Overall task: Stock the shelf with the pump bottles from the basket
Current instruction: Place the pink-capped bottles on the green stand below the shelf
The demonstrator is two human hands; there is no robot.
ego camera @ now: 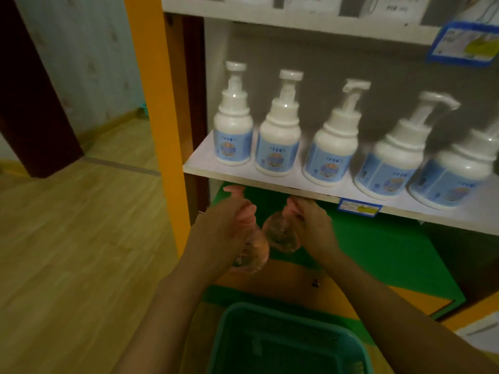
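left hand (226, 228): grip clamped round the neck of a clear pinkish pump bottle (252, 256), body hanging below the fingers, pink pump head poking up right under the front lip of the shelf
right hand (314, 230): same deal, grip wrapped on the neck of a second clear bottle (280, 236), just beside the first one; its pump head is hidden by the fingers and the lip
shelf (205, 163): white board with five white pump bottles (278, 147) in a row near the front, blue labels facing out; there's a bare bit at the left end, can't tell how much room is behind the row
basket (237, 317): teal, low down under the forearms, too dark inside to say what's left in it
step in hand: I'd call it the carry – two bottles out of the basket, neither on the shelf yet
how to do it well: bring both toward the body so the pump heads clear the lip, then lift; set them down one at a time, upright, left end looks like the easy spot
watch out: a neck hold probably lets the body swing, so go slow; the white row sits close together, and one knock could tip a few; the price tag (359, 207) on the lip is near the right hand and could snag
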